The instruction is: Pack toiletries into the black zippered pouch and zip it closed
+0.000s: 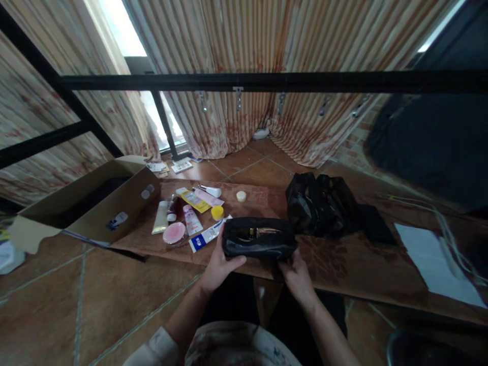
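Between my two hands is a black zippered pouch [259,249], its top parted a little so that something shiny shows inside. My left hand [223,264] grips its left end, thumb along the front. At the right end, my right hand [297,272] holds the lower corner, with some fingers hidden beneath. Just left of the pouch lie a blue and white tube [208,235], a yellow-lidded jar [217,212], a purple and white tube [192,220] and a round pink compact [174,233]. A small cream-coloured round item [241,196] sits behind the pouch.
An open cardboard box [114,213] stands at the left end of the brown cloth-covered bench [335,264]. Several black pouches [324,203] are heaped on the right, near white paper [434,259] and pale cables [450,239]. A black metal rail [267,81] crosses before the curtains.
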{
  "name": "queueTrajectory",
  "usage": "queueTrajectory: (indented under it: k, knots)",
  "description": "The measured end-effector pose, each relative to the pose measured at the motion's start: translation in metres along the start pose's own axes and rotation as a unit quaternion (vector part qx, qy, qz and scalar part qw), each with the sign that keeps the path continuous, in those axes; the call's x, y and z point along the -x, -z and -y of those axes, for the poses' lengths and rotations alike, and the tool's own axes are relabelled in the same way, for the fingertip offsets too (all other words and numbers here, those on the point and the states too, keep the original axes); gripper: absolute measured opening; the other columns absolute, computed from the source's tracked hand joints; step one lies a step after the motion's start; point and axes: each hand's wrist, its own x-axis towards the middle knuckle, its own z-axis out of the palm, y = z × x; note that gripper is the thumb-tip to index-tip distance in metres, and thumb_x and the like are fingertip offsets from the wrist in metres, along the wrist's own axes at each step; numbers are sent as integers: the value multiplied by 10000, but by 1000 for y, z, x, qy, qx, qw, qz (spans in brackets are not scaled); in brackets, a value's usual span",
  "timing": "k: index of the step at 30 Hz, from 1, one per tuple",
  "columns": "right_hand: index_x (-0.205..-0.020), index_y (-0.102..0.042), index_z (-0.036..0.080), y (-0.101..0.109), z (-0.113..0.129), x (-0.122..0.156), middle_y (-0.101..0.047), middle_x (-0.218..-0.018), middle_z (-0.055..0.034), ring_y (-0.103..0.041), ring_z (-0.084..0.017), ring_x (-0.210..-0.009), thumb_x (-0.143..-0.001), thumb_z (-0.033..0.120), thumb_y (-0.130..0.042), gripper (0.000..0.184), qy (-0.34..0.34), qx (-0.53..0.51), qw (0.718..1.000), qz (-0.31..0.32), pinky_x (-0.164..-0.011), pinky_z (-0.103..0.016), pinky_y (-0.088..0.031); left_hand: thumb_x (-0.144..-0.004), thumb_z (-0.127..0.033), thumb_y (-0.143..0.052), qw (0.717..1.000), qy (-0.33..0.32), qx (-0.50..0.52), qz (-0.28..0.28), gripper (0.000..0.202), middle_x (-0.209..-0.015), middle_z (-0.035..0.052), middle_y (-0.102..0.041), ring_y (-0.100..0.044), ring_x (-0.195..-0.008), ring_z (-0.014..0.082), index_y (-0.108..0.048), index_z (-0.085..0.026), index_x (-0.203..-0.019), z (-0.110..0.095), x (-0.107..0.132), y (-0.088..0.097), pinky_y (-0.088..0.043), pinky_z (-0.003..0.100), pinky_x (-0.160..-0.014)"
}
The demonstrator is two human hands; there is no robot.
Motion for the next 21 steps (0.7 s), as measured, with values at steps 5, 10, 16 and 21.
queueTrajectory:
  k: [5, 10, 16, 21]
  knots:
    - [-1340, -451, 179, 6, 3, 1, -620, -1238, -98, -550, -266, -1169, -730, 171, -488, 611, 10, 22, 1000, 13, -1036, -474, -374, -718, -374, -746, 1000, 4, 28, 5, 972, -1530, 69, -313, -256, -1409, 293, -170, -249, -1490, -6, -4, -2, -164, 418, -1182]
    - [-1293, -519, 207, 29, 12, -6, -620, -1248, -77, -560, -225, -1167, -731, 145, -463, 567, 25, 21, 997, -70, -1033, -423, -397, -803, -473, -633, 998, 22, 21, -55, 700, -1518, 45, -345, -211, -1429, 267, -380, -243, -1414, -11, -1, 8, -178, 386, -1179]
    - [-1086, -641, 241, 37, 78, -16, -669, -1117, -68, -608, -212, -1055, -878, 313, -469, 279, 119, 86, 982, -115, -933, -389, -461, -865, -434, -544, 982, 0, -92, -166, 466, -1338, 72, -563, -475, -1269, 247, -541, -200, -1268, -20, -3, 11, -355, 381, -1083]
    - [-978, -678, 229, 1, 122, -35, -707, -936, -90, -604, -247, -918, -914, 400, -455, 288, 233, 305, 917, 112, -887, -429, -406, -869, -393, -530, 964, -14, -160, -212, 321, -1053, 65, -692, -614, -1016, 225, -645, -172, -1072, -26, -13, 17, -444, 351, -940]
